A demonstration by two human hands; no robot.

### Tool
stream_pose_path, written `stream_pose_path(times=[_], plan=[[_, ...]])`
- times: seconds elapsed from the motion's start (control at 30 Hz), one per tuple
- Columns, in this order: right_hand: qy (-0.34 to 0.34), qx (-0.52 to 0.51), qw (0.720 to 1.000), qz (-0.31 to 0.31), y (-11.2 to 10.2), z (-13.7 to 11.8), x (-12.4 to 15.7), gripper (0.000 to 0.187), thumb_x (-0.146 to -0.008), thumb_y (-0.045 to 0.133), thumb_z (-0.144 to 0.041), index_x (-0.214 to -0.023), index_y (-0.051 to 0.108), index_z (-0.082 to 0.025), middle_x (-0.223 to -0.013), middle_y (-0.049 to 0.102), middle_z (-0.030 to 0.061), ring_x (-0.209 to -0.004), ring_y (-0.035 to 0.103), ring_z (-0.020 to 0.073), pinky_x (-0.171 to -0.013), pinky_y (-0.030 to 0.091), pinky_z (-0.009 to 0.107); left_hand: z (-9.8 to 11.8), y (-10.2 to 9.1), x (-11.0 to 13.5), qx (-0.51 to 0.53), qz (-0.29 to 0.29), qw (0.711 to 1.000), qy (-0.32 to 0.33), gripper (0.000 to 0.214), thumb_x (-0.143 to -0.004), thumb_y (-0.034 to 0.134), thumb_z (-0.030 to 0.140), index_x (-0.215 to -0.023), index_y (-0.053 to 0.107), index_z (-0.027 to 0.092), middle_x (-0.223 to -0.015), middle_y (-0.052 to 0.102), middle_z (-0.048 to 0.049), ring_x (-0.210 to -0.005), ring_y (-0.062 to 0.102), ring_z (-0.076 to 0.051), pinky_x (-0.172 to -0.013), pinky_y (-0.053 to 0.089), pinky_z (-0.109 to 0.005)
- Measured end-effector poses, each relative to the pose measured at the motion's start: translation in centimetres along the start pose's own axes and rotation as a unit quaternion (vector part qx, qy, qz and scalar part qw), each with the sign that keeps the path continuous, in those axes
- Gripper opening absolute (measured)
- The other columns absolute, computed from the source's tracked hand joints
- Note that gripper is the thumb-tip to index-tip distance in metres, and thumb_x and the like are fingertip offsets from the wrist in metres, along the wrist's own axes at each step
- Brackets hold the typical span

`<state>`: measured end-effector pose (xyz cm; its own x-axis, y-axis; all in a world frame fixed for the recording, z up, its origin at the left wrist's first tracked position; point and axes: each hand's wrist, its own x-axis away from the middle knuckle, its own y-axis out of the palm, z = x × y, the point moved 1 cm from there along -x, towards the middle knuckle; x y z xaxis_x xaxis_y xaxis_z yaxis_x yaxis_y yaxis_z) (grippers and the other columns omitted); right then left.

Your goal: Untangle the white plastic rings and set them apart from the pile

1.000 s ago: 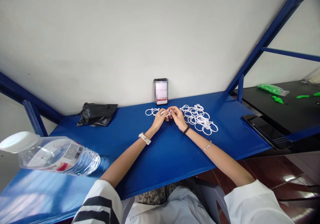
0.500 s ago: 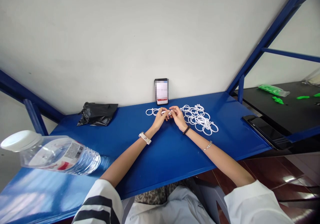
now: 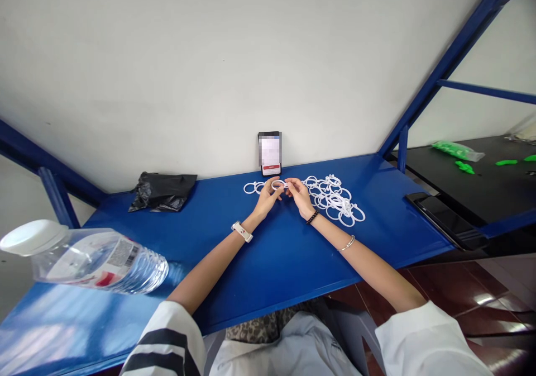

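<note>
Between my two hands, a white plastic ring with a small knob, like a curtain ring (image 3: 278, 181), is held above the table. My left hand (image 3: 264, 201) pinches its left side with thumb and fingers. At the knob end on the right, the fingertips of my right hand (image 3: 300, 197) are closed on the same ring. A pile of similar white rings (image 3: 335, 201) lies just right of my right hand. To the left of my left hand lie a couple more rings (image 3: 249, 184), partly hidden by it.
The blue table (image 3: 268, 270) meets the wall. A phone (image 3: 271, 155) leans there behind my hands. A black plastic bag (image 3: 163, 190) and a water bottle (image 3: 100, 258) are on the left. Another dark phone (image 3: 444, 219) lies at the right edge; green pieces (image 3: 456, 150) sit on the neighbouring black table.
The ring between my hands has turned so its round opening now shows, and my fingers have shifted slightly around it. The piles look the same.
</note>
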<state>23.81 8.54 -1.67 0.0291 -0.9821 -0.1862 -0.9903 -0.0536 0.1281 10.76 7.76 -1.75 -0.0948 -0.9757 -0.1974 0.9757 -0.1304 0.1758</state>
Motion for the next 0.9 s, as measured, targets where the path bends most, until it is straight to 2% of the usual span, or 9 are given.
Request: stream_pose_path(times=[0.23,0.4,0.7,0.9], plan=[[0.005,-0.021,1.0,0.01,-0.01,0.28,-0.1,0.035,-0.069,0.071,-0.048,-0.09,0.065,-0.02,-0.089,0.066,0.0044,-0.075,0.061,0.0165,-0.074,0.051,0.032,-0.84,-0.3,-0.32,-0.022,-0.01,0.999,0.021,0.056,-0.071,0.074,0.034,-0.119,0.048,0.019,-0.088,0.058,-0.0016,-0.069,0.058,-0.01,-0.056,0.047,-0.02],[0.003,-0.028,0.999,0.018,-0.19,0.47,-0.3,0.028,-0.071,0.068,-0.042,-0.088,0.067,-0.02,-0.087,0.067,0.0044,-0.076,0.061,0.0162,-0.079,0.051,0.034,-0.8,-0.39,-0.23,-0.018,-0.019,0.999,0.026,0.054,-0.072,0.073,0.031,-0.118,0.048,0.021,-0.09,0.058,-0.0011,-0.069,0.06,-0.009,-0.059,0.048,-0.021],[0.027,-0.049,0.998,0.021,-0.24,0.29,-0.26,0.025,-0.066,0.067,-0.029,-0.089,0.067,-0.02,-0.095,0.068,0.0044,-0.083,0.061,0.0174,-0.079,0.05,0.032,-0.81,-0.49,-0.19,-0.024,-0.021,0.999,0.043,0.052,-0.072,0.072,0.025,-0.121,0.052,0.022,-0.099,0.058,-0.0035,-0.073,0.063,-0.012,-0.073,0.052,-0.028],[0.019,-0.027,0.999,0.03,-0.23,0.56,-0.31,0.023,-0.068,0.068,-0.034,-0.085,0.066,-0.019,-0.087,0.066,0.0034,-0.079,0.061,0.0164,-0.077,0.051,0.032,-0.77,-0.47,-0.08,-0.048,-0.02,0.997,0.05,0.057,-0.072,0.073,0.028,-0.126,0.053,0.023,-0.102,0.059,-0.0046,-0.071,0.06,-0.011,-0.075,0.052,-0.029]])
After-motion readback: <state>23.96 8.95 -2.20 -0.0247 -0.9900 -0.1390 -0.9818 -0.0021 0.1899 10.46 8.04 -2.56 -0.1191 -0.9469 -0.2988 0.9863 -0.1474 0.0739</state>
